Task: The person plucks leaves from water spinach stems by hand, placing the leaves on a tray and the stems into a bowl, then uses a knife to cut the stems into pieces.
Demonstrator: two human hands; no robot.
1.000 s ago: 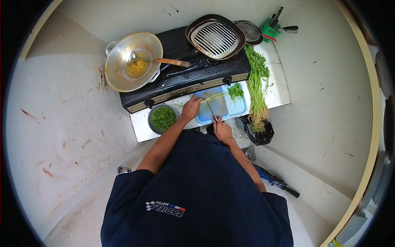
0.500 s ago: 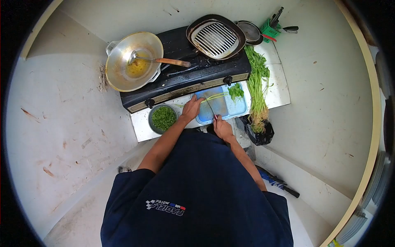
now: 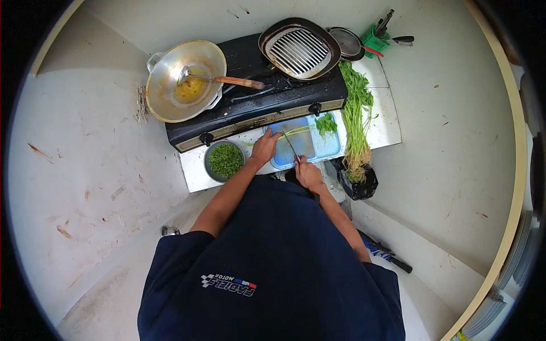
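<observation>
Over the left part of a blue cutting board (image 3: pixel 327 150), my left hand (image 3: pixel 264 148) is closed on thin green stalks (image 3: pixel 300 131). Their leafy ends (image 3: pixel 326 124) lie on the board's right side. My right hand (image 3: pixel 308 174) grips the handle of a knife (image 3: pixel 290 146) from the board's near edge. The blade slants up and left, reaching the stalks just right of my left fingers. To the left, a round grey bowl (image 3: pixel 210 171) holds finely chopped greens (image 3: pixel 226 159). My left fingertips partly hide the stalks' near ends.
Behind the board stands a black gas stove (image 3: pixel 244 111) carrying a wok (image 3: pixel 158 94) with a ladle (image 3: pixel 239 82) and a grill pan (image 3: pixel 267 37). A bundle of leafy stems with roots (image 3: pixel 356 122) lies right, above a black plastic bag (image 3: pixel 367 186). A green basket (image 3: pixel 372 42) holds utensils.
The view has shifted very slightly. Both hands stay in nearly the same place, with the knife still at the stalks.
</observation>
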